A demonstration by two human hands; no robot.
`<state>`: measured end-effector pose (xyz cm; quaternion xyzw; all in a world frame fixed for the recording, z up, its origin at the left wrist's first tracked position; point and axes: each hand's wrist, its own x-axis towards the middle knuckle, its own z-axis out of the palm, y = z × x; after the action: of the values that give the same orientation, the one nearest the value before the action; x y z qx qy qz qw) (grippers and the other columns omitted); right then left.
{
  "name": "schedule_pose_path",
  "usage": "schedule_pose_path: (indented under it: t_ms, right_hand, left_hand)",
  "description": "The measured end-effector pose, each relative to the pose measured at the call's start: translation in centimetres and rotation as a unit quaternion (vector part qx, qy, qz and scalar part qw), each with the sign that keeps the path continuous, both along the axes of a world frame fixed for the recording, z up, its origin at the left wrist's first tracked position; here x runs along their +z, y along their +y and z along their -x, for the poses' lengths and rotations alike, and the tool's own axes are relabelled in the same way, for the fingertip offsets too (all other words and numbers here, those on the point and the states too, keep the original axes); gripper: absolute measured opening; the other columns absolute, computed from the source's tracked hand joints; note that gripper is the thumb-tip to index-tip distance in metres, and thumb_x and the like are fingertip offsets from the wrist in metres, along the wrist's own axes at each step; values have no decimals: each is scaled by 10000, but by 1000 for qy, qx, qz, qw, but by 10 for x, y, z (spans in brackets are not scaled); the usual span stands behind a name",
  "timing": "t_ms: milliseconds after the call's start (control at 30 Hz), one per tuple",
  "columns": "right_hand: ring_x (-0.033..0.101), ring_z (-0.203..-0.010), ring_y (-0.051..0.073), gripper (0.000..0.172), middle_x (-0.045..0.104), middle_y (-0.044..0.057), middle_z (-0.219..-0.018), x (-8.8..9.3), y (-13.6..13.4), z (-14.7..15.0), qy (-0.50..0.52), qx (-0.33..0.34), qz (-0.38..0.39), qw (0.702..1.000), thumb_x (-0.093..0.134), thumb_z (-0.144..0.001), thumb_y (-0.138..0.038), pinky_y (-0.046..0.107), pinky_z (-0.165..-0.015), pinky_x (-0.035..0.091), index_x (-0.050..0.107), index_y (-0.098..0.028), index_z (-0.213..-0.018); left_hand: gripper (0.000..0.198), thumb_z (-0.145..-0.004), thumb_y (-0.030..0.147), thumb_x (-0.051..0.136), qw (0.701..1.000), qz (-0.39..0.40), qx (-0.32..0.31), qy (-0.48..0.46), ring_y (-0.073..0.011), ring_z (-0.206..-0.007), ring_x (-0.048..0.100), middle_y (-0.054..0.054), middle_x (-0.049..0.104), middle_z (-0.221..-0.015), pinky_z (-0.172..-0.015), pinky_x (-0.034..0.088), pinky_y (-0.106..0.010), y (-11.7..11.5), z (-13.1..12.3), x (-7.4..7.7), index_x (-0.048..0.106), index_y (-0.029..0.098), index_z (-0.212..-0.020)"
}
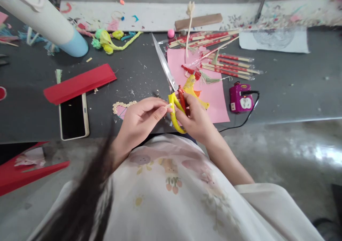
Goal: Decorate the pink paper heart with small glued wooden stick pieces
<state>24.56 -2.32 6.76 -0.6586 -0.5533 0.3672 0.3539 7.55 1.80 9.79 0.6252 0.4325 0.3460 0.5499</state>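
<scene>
My left hand pinches a short pale stick piece between thumb and fingertips, close to the scissors' handle. With my right hand I grip a pair of scissors; their long blades point away from me and look closed, and a yellow loop shows at the handle. Beside my left hand lies a pink paper shape edged with small pale pieces, partly hidden by that hand. Just beyond my right hand, a yellow glue gun rests on a pink sheet.
Several red-and-pale wrapped sticks lie toward the back. On the right sits a purple box with a black cable. A phone lies partly under a red folded strip. A tall bottle stands back left, near yellow yarn.
</scene>
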Motion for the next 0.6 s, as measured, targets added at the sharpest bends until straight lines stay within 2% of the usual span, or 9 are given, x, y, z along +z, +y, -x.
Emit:
schedule_pose_path:
  t_ms: [167,300,400,500,600]
  right_hand:
    - [452,-743,158,223,478,-6,-833,3,-3,-2,113,35,22,993,551,-870,-390,330,-688,413,491,-231,-1013]
    - [456,-742,163,316,475,-7,-829,10,-4,-2,193,47,23,980,556,-880,-497,319,-671,427,497,-247,-1064]
    - [480,-780,178,461,497,7,-863,13,-5,-2,216,58,19,975,530,-873,-631,335,-704,455,503,-249,-1129]
    - [496,-815,193,600,522,25,-907,14,-6,0,204,55,23,977,536,-829,-721,365,-741,476,493,-252,-1200]
    - [504,-828,211,627,538,45,-943,14,-7,1,192,64,22,979,526,-817,-747,396,-770,484,505,-263,-1215]
  left_hand:
    - [145,-912,322,627,996,-81,-5,28,-166,-896,700,-24,744,-932,-795,604,-298,-2,0,6,741,242,-870]
    - [121,-920,244,606,979,-196,-1,54,-133,-832,680,-7,729,-877,-772,576,-263,-2,2,11,718,219,-880]
    - [86,-892,185,618,942,-329,-14,63,-124,-806,664,-1,720,-858,-772,562,-263,1,6,11,698,213,-908]
    - [96,-875,216,623,893,-445,-49,53,-134,-818,665,2,736,-931,-798,566,-293,1,11,11,665,241,-958]
    - [92,-917,276,548,845,-524,-59,89,-131,-834,677,29,744,-1019,-822,576,-295,-1,13,13,636,294,-936]
